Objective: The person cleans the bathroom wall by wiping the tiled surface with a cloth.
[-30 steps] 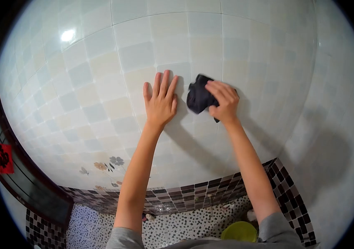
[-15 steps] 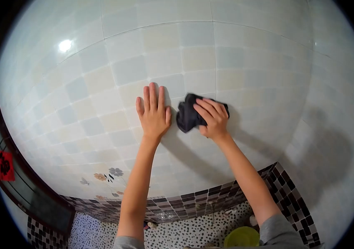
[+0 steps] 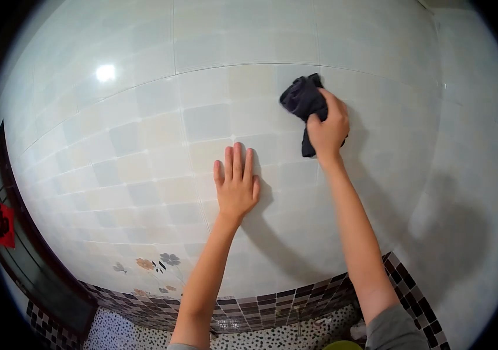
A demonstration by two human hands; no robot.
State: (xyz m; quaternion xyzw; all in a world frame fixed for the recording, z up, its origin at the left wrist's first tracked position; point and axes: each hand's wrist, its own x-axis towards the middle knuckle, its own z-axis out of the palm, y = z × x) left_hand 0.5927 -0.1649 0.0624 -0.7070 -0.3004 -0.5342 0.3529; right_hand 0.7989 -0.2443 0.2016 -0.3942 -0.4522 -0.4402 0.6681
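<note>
My left hand [image 3: 237, 185] lies flat on the tiled wall [image 3: 132, 134], its fingers spread and nothing in it. Higher up and to the right, my right hand [image 3: 331, 123] grips a dark cloth [image 3: 304, 98] against the pale tiles. The cloth is bunched, with one part sticking out to the left of the fingers and another hanging below the thumb. Both arms reach up from the bottom of the view.
A dark-framed door [image 3: 39, 262] with a red paper [image 3: 2, 224] stands at the left. Dark mosaic tiles [image 3: 260, 309] edge the wall's bottom, above a speckled floor [image 3: 249, 340]. A green basin [image 3: 342, 345] shows at the bottom edge.
My right hand has moved up and to the right with the cloth. My left hand appears lower and further right in the view, still flat on the wall. The view has shifted somewhat.
</note>
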